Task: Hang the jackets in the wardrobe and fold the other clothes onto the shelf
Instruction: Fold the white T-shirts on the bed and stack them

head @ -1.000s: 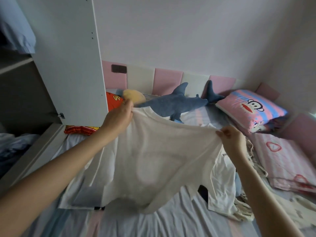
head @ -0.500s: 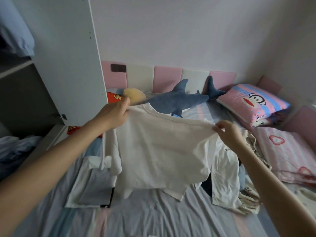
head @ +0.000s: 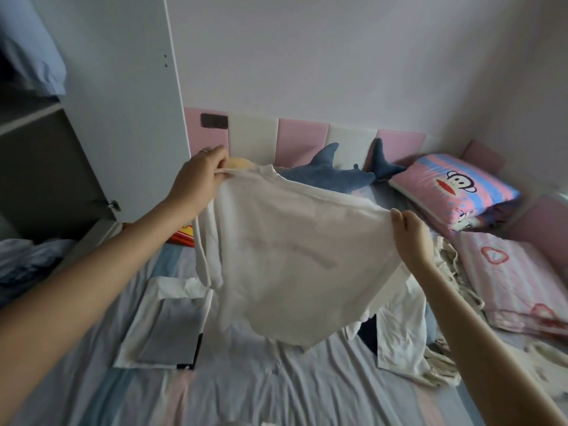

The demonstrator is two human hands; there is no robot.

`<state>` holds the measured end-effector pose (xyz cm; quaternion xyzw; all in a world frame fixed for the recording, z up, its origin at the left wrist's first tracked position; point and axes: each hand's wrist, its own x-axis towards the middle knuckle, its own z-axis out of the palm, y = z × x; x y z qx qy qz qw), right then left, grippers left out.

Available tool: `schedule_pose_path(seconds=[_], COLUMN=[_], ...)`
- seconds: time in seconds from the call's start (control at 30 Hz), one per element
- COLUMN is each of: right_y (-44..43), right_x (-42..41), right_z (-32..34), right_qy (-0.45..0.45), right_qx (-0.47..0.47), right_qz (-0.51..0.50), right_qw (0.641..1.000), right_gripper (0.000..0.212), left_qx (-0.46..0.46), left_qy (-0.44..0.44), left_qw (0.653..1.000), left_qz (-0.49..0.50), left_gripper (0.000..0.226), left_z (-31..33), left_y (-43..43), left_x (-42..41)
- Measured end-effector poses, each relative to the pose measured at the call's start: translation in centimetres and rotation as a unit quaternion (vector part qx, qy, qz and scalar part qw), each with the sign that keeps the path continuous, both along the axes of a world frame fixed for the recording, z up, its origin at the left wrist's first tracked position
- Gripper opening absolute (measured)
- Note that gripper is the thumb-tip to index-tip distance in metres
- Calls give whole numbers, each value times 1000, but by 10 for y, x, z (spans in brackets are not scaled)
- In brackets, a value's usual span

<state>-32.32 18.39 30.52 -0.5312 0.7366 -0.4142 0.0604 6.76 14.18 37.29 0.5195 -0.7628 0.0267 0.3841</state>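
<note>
Two hands hold one white T-shirt [head: 295,265] raised above the bed [head: 276,388].
Left hand [head: 199,182] and right hand [head: 410,238] each have fingers pinched on its top edge. Within the last second it was lifted higher and spread, near a folded garment [head: 166,324]. Judgement: folding not yet begun.

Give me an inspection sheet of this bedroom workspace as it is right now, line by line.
Surface: wrinkled striped bed sheet.
Job's things: white T-shirt held up above the bed; white garment laid flat on the sheet at left; loose pile of clothes at right.
Clutter: shark plush, monkey pillow, pink quilt.
Grippers: left hand grips the shirt's top edge near the collar; right hand pinches the other end.
Cables: nothing seen.
Surroundings: open wardrobe door at left, pink and white wall panels.
</note>
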Motion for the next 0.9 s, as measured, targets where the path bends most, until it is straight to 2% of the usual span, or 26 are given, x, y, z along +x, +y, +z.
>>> schedule_pose_path(seconds=[0.07,0.17,0.23,0.27,0.3,0.33,0.37,0.4,0.43,0.47,0.53,0.6,0.67,0.7,0.73,0.8,0.83,0.87,0.9], right_y=[7,14,17,21,25,31,39,45,48,49,44,37,23,18,15,15,7,1,-12], right_x=[-4,-6,-4,-4,-2,0,3,5,3,-1,-14,-37,-71,-79,-76,-65,-60,-58,-54], right_z=[5,8,-5,-18,-31,-44,-53,-59,-63,-62,-52,-50,-57,-60,-58,-51,-48,-49,-45], right_qy=[50,48,43,45,47,57,70,76,69,49,-3,-10,-23,-15,1,69,105,138,154], right_qx=[-16,-49,33,111,212,320,416,489,544,588,637,638,611,604,601,560,525,484,436], right_qz=[-19,-13,53,107,168,233,276,294,290,276,243,187,128,100,84,62,52,39,27], right_qw=[998,998,997,987,962,917,864,818,784,759,731,747,781,791,795,823,843,863,886], right_gripper=[48,56,54,49,39,28,20,20,24,26,32,66,102,102,89,43,31,31,31], left_qx=[4,-20,28,85,166,260,358,444,490,504,527,590,639,652,656,605,556,501,445], left_qy=[8,7,20,21,30,63,137,236,325,381,420,366,206,131,67,-66,-136,-186,-199], left_qw=[1000,998,998,996,986,963,923,863,808,774,734,696,696,698,706,761,796,830,864], left_qz=[22,55,46,26,6,-15,-27,-37,-39,-41,-84,-182,-253,-264,-259,-225,-197,-161,-124], left_gripper=[36,39,37,35,32,28,22,17,15,21,31,49,77,77,69,37,22,12,16], left_z=[-4,-17,-41,-60,-81,-102,-117,-130,-140,-142,-129,-102,-84,-81,-80,-82,-85,-89,-88], left_y=[1,9,13,14,13,15,21,24,25,26,19,15,9,6,1,-7,-17,-26,-42], left_x=[6,8,3,0,0,0,-2,-3,-3,-2,6,19,28,29,25,7,-1,-9,-12])
